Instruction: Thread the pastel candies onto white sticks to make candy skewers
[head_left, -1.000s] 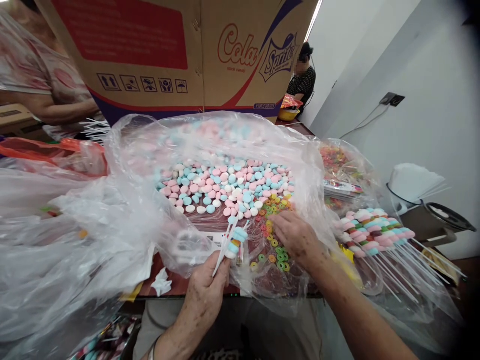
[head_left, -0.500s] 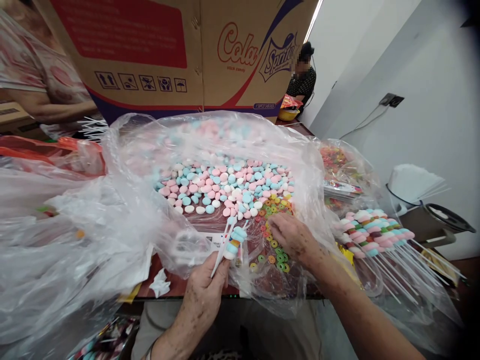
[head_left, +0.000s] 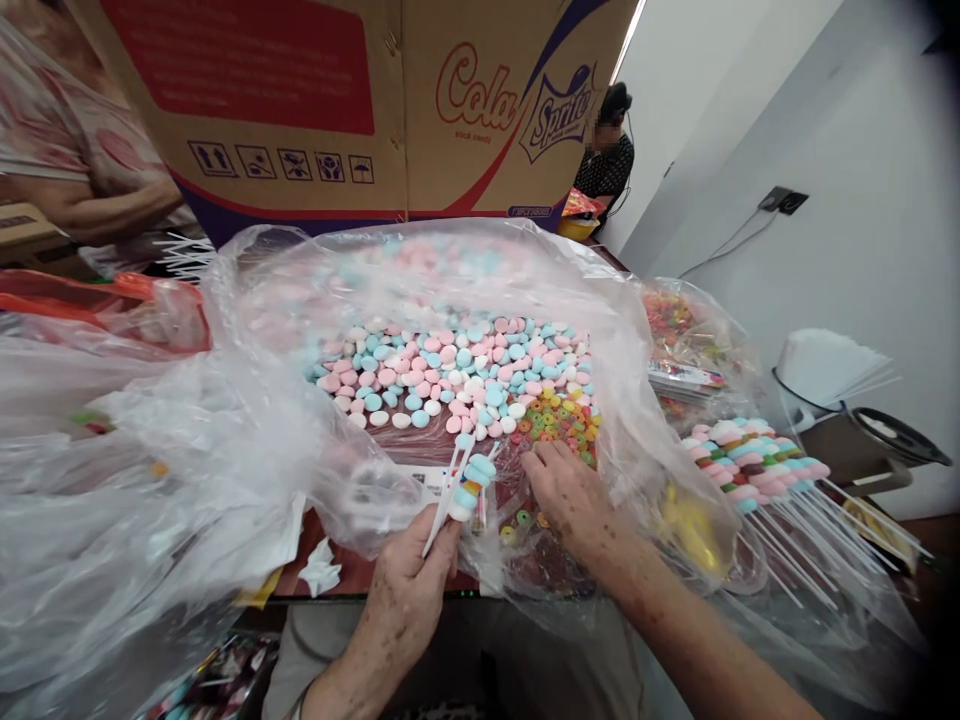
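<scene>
My left hand (head_left: 414, 562) is closed around several white candy sticks, held tilted over the table's front edge. One carries a short stack of blue and white marshmallows (head_left: 477, 474) with coloured gummy rings between; another has a single blue marshmallow at its tip. My right hand (head_left: 571, 498) is low over the gummy rings (head_left: 556, 412), fingers bent and together, fingertips at the heap's near edge; whether they pinch a ring is hidden. Behind both hands, loose pink, blue and white marshmallows (head_left: 450, 372) spread over clear plastic.
A large cardboard box (head_left: 300, 110) stands at the back. Finished marshmallow skewers (head_left: 750, 462) lie at right, near a dark container (head_left: 840, 440) with white sticks. Crumpled plastic (head_left: 187, 470) covers the left, beside a tissue (head_left: 320, 568). Two other people are beyond the box.
My right hand has moved slightly left and toward me over the gummy rings, uncovering more of the heap behind it. My left hand and its sticks have hardly moved.
</scene>
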